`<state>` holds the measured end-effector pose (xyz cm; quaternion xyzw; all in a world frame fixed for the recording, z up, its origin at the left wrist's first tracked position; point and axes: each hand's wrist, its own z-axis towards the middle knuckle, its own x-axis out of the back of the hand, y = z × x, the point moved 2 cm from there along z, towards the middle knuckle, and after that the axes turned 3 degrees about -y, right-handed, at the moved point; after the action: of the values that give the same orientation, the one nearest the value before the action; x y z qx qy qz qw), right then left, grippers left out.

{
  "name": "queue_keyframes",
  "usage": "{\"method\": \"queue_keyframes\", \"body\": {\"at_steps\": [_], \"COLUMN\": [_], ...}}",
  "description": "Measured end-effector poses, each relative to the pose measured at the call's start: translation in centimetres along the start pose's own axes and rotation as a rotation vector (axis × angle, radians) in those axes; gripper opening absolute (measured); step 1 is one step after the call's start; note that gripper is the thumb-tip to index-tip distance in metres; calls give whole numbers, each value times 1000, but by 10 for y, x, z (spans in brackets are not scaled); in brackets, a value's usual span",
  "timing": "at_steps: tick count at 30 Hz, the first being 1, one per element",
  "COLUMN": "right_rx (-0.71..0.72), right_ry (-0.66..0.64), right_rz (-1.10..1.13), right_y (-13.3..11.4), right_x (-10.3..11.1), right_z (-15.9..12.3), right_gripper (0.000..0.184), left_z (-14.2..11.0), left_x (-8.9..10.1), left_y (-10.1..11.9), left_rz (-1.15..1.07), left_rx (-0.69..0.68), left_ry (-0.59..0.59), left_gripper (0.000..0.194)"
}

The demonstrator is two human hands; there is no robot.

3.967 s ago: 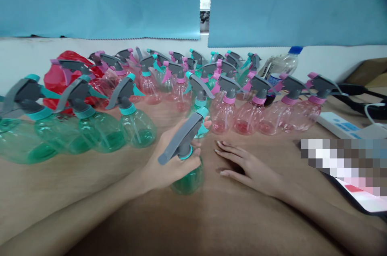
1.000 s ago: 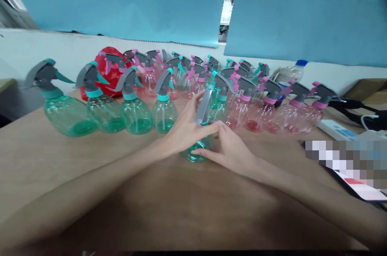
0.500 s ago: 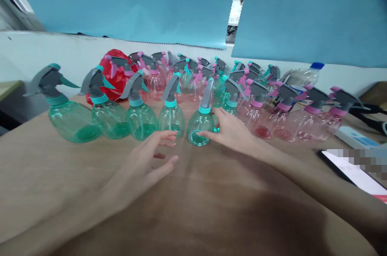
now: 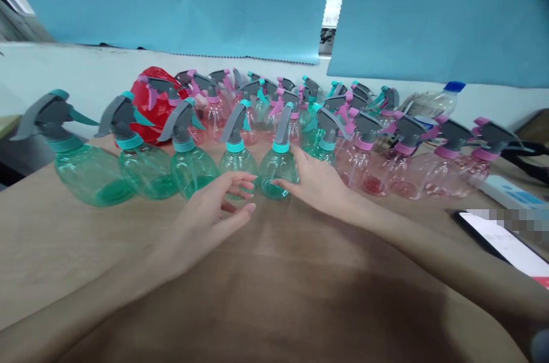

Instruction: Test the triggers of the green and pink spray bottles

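A green spray bottle (image 4: 277, 173) with a grey trigger head and turquoise collar stands upright in the front row on the wooden table. My right hand (image 4: 317, 183) grips its right side, thumb across the front and fingers behind, partly hidden. My left hand (image 4: 221, 208) hovers over the table just left of it, fingers apart and holding nothing, in front of another green spray bottle (image 4: 235, 158). Farther left in the same row stand several more green spray bottles, among them one (image 4: 195, 171) close behind my left hand.
Pink spray bottles (image 4: 397, 171) continue the row to the right, with more bottles crowded behind. A red plastic bag (image 4: 150, 103) lies at the back left. At the right are a phone (image 4: 501, 237), a white-and-blue box (image 4: 510, 191) and a clear bottle with a blue cap (image 4: 446, 101).
The green spray bottle in my right hand has shifted slightly back and left and stands straighter, closer to its left neighbour. My left hand stays open with little movement.
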<state>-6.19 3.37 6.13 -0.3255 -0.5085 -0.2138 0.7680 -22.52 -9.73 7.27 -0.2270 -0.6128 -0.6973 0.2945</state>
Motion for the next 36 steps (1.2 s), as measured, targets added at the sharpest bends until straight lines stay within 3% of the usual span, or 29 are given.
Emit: {"method": "queue_keyframes", "body": {"at_steps": [4, 9, 12, 15, 19, 21, 27, 32, 36], "right_rx": [61, 34, -19, -62, -161, -205, -280, -237, -138], "right_ry": [109, 230, 296, 280, 229, 184, 101, 99, 66], "right_rz": [43, 57, 83, 139, 193, 207, 175, 199, 262], "right_y": [5, 41, 66, 78, 73, 67, 61, 59, 56], "right_x": [12, 35, 42, 41, 31, 26, 18, 20, 28], "right_z": [-16, -47, -56, -52, -34, -24, -8, -19, -38], "right_gripper": [71, 29, 26, 37, 61, 65, 53, 41, 35], "left_z": [6, 11, 14, 16, 14, 11, 6, 12, 23], "left_x": [-6, -15, -21, -28, -36, -41, -54, -58, -62], "left_y": [7, 14, 18, 23, 34, 40, 59, 72, 75], "left_rz": [-13, 11, 15, 14, 22, 36, 54, 29, -42], "left_rx": [1, 6, -10, -31, -74, -119, -293, -252, -228], "left_ry": [-43, -65, -47, -3, 11, 16, 5, 38, 122], "left_gripper": [31, 27, 23, 20, 14, 13, 15, 9, 16]}}
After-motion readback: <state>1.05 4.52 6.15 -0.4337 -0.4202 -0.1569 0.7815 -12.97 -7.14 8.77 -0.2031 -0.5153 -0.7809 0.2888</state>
